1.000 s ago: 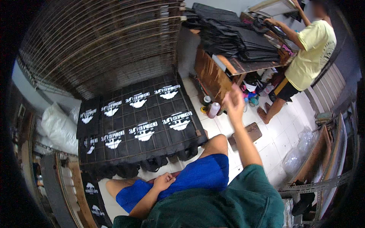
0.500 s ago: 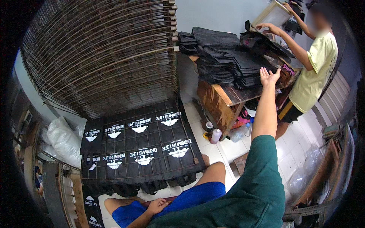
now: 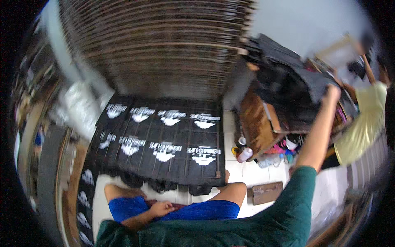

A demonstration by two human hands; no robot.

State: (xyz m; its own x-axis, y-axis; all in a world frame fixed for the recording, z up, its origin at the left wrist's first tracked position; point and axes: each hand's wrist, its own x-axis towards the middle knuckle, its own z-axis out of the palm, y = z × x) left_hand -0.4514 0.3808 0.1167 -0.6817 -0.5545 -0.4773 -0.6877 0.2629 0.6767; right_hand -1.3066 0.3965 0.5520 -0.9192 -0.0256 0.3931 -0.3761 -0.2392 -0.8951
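Note:
My right hand point(image 3: 331, 94) is stretched up and to the right, to a stack of black garments point(image 3: 288, 78) on a wooden table point(image 3: 257, 123). Its fingers look closed on the edge of the top black garment, though the picture is blurred there. My left hand point(image 3: 161, 208) rests on my blue shorts point(image 3: 205, 210) in my lap, fingers loosely apart and holding nothing. In front of my knees, a flat rack point(image 3: 160, 144) carries two rows of black shirts with white prints.
A person in a yellow shirt point(image 3: 364, 125) stands at the far right, arm raised to the same table. Bottles point(image 3: 245, 153) and small items sit on the white tiled floor under it. A wooden block point(image 3: 267, 192) lies by my right knee. Tall stacked drying racks point(image 3: 152, 45) fill the back.
My right arm has risen from over the floor up to the garment stack and now meets its top piece. My view has tilted and shifted. My left hand has stayed on my lap.

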